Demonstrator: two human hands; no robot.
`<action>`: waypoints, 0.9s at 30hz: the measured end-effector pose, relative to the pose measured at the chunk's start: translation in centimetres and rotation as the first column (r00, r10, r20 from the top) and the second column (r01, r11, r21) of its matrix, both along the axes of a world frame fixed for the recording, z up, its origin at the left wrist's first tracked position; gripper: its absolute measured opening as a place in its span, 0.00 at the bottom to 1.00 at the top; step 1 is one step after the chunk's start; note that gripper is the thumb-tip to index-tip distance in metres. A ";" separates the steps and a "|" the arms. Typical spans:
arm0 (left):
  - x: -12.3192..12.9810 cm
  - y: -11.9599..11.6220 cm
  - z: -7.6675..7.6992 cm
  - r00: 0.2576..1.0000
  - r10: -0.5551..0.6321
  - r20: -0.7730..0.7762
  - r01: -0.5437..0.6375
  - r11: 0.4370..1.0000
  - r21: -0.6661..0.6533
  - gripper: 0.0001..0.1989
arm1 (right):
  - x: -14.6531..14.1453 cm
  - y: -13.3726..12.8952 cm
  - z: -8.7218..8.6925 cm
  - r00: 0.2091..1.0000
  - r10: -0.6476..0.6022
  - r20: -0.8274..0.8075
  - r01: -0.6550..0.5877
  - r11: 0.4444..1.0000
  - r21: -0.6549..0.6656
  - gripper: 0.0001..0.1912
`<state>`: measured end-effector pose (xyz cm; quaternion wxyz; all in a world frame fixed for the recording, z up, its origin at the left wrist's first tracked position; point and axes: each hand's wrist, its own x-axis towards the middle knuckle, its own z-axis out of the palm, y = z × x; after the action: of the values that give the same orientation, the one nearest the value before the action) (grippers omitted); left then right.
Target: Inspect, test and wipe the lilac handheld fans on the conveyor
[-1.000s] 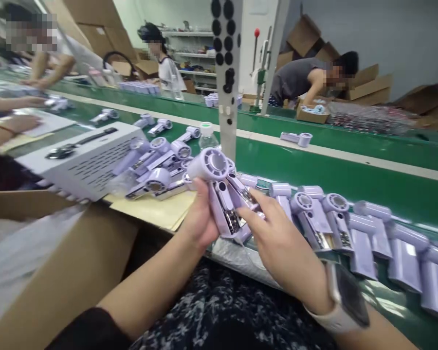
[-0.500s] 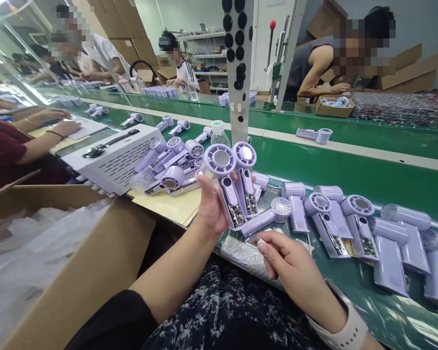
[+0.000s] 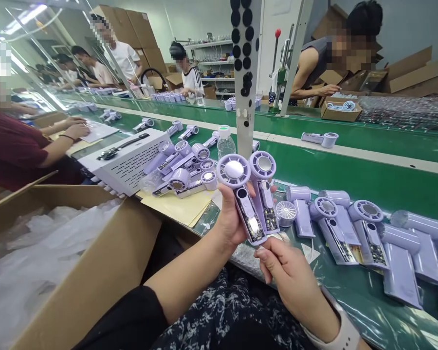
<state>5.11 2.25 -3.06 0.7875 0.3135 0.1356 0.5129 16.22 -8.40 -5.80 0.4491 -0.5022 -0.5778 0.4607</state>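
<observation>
My left hand (image 3: 230, 218) is closed around two purple handheld fans side by side, the nearer fan (image 3: 234, 171) and the farther fan (image 3: 263, 166). Both stand nearly upright, round heads up, with bare circuit boards showing in their open handles. At the lower end of the nearer handle, my right hand (image 3: 285, 265) pinches with thumb and forefinger; whatever is between the fingertips is hidden. Just behind the held fans lies another fan with a spoked round face (image 3: 286, 213). Clear plastic wrap (image 3: 246, 257) lies beneath my hands at the table edge.
More purple fans (image 3: 328, 214) lie in rows to the right, and a pile of fans (image 3: 184, 165) sits left on yellow paper (image 3: 175, 206). A metal post (image 3: 245, 97), a bottle (image 3: 225, 142), a white vented box (image 3: 120, 160) and a carton of plastic bags (image 3: 73, 272) stand around. Co-workers sit nearby.
The view has shifted left. My left hand has brought the two fans closer to my right hand, whose fingertips now meet the nearer handle's lower end.
</observation>
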 end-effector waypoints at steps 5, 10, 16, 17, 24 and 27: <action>0.0 -0.5 -0.5 0.994 0.088 -0.059 -0.085 0.995 0.058 0.35 | -1.6 -0.2 -0.9 0.967 -0.129 -0.221 0.114 0.990 -0.081 0.24; 0.6 -0.9 -1.7 0.984 0.156 -0.082 -0.149 0.985 0.087 0.36 | -1.3 -0.3 -1.3 0.971 -0.161 -0.176 0.147 0.985 -0.088 0.24; 0.8 -1.4 -1.1 0.995 0.090 0.030 -0.088 0.994 -0.060 0.35 | 0.2 -1.2 -0.8 0.996 -0.050 0.080 0.042 0.995 0.096 0.15; 0.7 -1.3 -0.9 0.996 0.075 0.039 -0.073 0.995 -0.068 0.35 | 0.2 -1.3 -0.8 0.996 -0.047 0.078 0.037 0.992 0.123 0.15; -0.3 -0.9 0.0 0.996 0.085 0.017 -0.084 0.996 -0.041 0.35 | -0.3 -0.6 -1.1 0.989 -0.146 -0.015 0.146 0.983 0.113 0.19; -0.3 -1.4 -0.7 0.993 0.108 -0.037 -0.106 0.993 0.054 0.36 | -0.7 -0.5 -1.6 0.967 -0.194 -0.162 0.190 0.981 -0.040 0.24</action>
<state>4.82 0.86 -3.73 0.7476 0.3362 0.1548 0.5514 15.49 -8.88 -7.43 0.5319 -0.5212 -0.4815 0.4621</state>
